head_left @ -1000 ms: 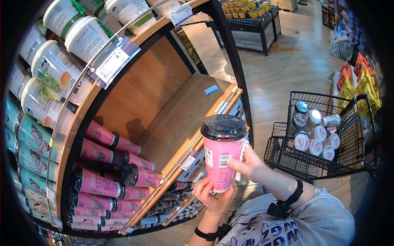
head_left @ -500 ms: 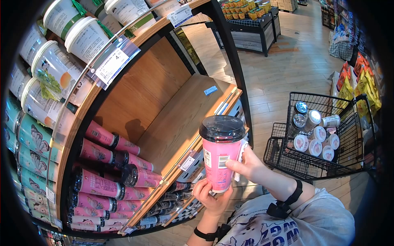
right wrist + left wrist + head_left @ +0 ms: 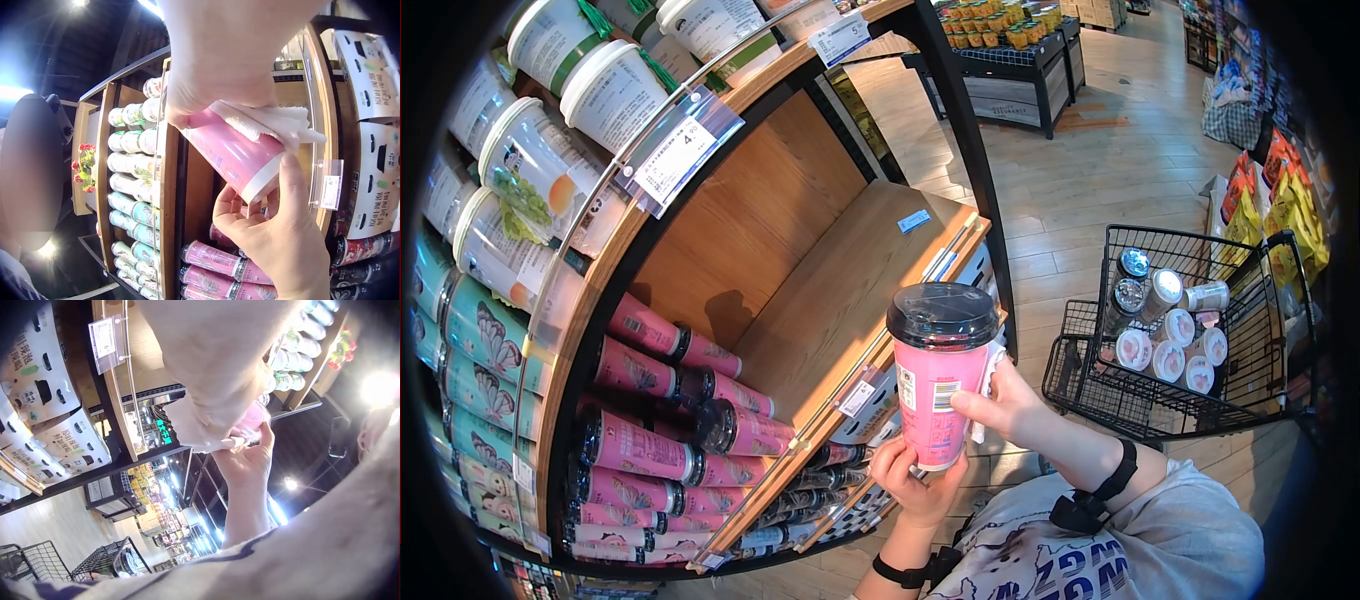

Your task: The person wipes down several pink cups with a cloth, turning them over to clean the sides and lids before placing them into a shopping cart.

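Note:
A pink paper cup (image 3: 940,400) with a black lid (image 3: 942,315) stands almost upright between both hands in the head view, its barcode side towards me. My right hand (image 3: 1000,400) grips its right side, thumb beside the barcode. Between that hand and the cup is a white cloth (image 3: 269,125), which shows clearly in the right wrist view. My left hand (image 3: 920,490) holds the cup low down, fingers curled around the base; in the right wrist view its fingertips are at the white bottom rim.
Similar pink cups (image 3: 640,445) lie stacked on the shelf at left, next to a bare wooden shelf board (image 3: 840,270). White tubs (image 3: 615,95) fill the shelf above. A black wire cart (image 3: 1180,400) holding several lidded containers stands at right on the floor.

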{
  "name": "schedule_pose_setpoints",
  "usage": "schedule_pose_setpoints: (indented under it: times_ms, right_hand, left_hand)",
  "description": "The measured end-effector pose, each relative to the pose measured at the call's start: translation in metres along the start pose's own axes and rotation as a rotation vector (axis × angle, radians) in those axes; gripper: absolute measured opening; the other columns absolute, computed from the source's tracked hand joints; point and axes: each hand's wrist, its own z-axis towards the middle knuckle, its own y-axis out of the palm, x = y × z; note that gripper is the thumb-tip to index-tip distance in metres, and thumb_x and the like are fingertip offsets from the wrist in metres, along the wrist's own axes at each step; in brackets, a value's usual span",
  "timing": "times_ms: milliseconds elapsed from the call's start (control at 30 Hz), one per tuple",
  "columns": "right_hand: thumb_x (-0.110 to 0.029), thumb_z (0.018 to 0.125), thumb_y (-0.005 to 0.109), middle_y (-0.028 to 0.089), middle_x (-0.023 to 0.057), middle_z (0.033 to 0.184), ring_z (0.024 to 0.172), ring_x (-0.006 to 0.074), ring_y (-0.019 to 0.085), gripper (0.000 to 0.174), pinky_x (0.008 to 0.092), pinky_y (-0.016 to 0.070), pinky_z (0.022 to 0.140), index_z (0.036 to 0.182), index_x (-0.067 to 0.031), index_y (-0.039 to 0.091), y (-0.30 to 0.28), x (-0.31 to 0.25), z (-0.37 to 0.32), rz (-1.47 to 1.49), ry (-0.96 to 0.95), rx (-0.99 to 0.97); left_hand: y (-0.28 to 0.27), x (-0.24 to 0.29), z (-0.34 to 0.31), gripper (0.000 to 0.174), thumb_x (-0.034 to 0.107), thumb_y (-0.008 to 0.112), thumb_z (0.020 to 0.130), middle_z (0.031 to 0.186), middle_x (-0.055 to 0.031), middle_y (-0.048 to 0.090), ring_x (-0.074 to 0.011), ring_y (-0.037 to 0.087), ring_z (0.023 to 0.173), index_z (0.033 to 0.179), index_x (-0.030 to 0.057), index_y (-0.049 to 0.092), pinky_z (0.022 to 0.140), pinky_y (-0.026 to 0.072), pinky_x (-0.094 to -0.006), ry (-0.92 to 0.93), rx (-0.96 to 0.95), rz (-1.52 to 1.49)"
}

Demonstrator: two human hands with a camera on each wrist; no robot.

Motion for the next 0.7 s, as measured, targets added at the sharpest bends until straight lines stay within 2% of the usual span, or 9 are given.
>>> schedule_pose_setpoints:
  times_ms: [333,700]
  right_hand:
    - [-0.013,0.086,0.066,0.048,0.0109,0.128,0.119,0.0154,0.046,0.064,0.0338,0.0366,0.102,0.136,0.0005,0.028,0.0005,-0.0054,-0.0011,0.027,0.057,-0.009]
    - [-0.011,0.083,0.068,0.049,0.0098,0.127,0.118,0.015,0.046,0.065,0.0335,0.0365,0.102,0.135,-0.0013,0.031,-0.0006,-0.0036,-0.0026,-0.007,0.016,-0.008]
  left_hand:
    - [-0.0002,0.0011,-0.0005,0.078,0.006,0.083,0.056,0.116,-0.0101,0.033,-0.024,0.039,0.111,0.117,0.0086,0.035,0.092,0.0423,-0.0348,-0.005,-0.004,-0.01]
    - [-0.0016,0.0013,-0.0016,0.078,0.006,0.086,0.055,0.113,-0.0095,0.035,-0.0247,0.043,0.106,0.114,0.0101,0.035,0.089,0.0428,-0.0347,0.027,0.009,0.02]
